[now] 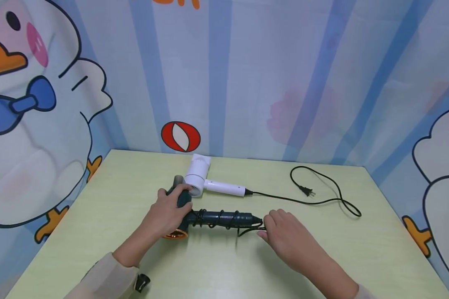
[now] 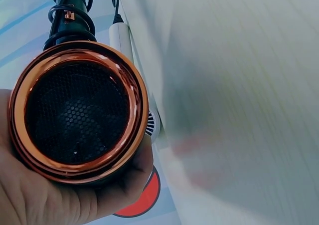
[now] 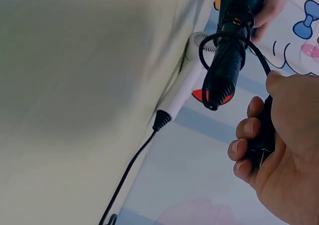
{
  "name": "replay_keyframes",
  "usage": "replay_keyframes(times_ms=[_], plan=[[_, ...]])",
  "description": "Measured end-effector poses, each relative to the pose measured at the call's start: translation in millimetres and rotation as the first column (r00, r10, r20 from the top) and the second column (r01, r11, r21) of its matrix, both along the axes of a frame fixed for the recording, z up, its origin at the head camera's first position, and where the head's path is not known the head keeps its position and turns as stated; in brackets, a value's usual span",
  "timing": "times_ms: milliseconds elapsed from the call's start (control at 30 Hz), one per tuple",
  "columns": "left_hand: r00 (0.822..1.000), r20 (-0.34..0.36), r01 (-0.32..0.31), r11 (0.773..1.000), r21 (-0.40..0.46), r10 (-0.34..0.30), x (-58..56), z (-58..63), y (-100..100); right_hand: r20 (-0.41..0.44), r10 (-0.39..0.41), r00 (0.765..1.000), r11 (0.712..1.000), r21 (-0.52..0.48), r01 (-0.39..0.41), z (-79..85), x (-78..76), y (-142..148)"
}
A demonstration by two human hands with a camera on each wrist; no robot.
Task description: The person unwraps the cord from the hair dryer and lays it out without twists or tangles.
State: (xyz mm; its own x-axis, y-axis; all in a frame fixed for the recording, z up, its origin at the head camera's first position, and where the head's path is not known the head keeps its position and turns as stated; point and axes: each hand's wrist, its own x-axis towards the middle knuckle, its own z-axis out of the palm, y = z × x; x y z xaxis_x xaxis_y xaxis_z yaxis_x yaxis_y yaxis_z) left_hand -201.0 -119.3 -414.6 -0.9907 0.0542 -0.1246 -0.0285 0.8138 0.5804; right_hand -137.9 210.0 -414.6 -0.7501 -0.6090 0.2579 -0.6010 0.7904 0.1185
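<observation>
My left hand (image 1: 168,209) grips the barrel of a dark green hair dryer, its fingers curled round the body. The dryer's handle (image 1: 224,218) points right, and a copper-coloured ring (image 2: 140,110) frames the dark mesh at one end of its barrel. Around the handle winds the dryer's black cord (image 3: 260,53) in several loops. In the right wrist view, the fingers of my right hand (image 3: 294,135) curl round the black plug (image 3: 266,137) at the cord's end, with metal prongs showing below. The head view has this hand just beyond the handle's tip, hiding the plug.
Behind the dark dryer, a white hair dryer (image 1: 224,187) lies on the pale table (image 1: 224,274). Its black cord (image 1: 303,202) runs right and loops back to a two-prong plug (image 1: 307,191). A printed cartoon curtain (image 1: 247,83) stands along the table's back edge.
</observation>
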Motion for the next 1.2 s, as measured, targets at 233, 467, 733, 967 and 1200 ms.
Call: replay_keyframes(times_ms=[233, 467, 733, 967, 1200], plan=[[1.0, -0.009, -0.001, 1.0, -0.003, 0.001, 0.4, 1.2, -1.0, 0.012, 0.005, 1.0, 1.0, 0.016, -0.005, -5.1, 5.2, -1.5], [1.0, -0.001, -0.007, 1.0, -0.008, 0.007, 1.3, -1.5, -2.5, 0.028, 0.008, 1.0, 1.0, 0.027, -0.009, -10.5, 6.8, 0.2], [1.0, 0.004, -0.015, 1.0, 0.013, 0.015, 2.9, -0.9, -4.9, 0.074, -0.012, 0.997, 0.999, 0.043, 0.009, -19.9, 6.8, 3.9], [1.0, 0.001, -0.009, 1.0, 0.029, 0.009, 3.5, -1.2, -6.9, 0.09, -0.009, 0.996, 1.0, 0.019, 0.007, -25.0, 3.7, 7.5], [1.0, -0.013, -0.007, 0.999, 0.031, 0.007, 2.9, -0.9, -8.3, 0.128, -0.032, 0.991, 0.999, -0.025, 0.035, -27.0, -2.5, 17.4]])
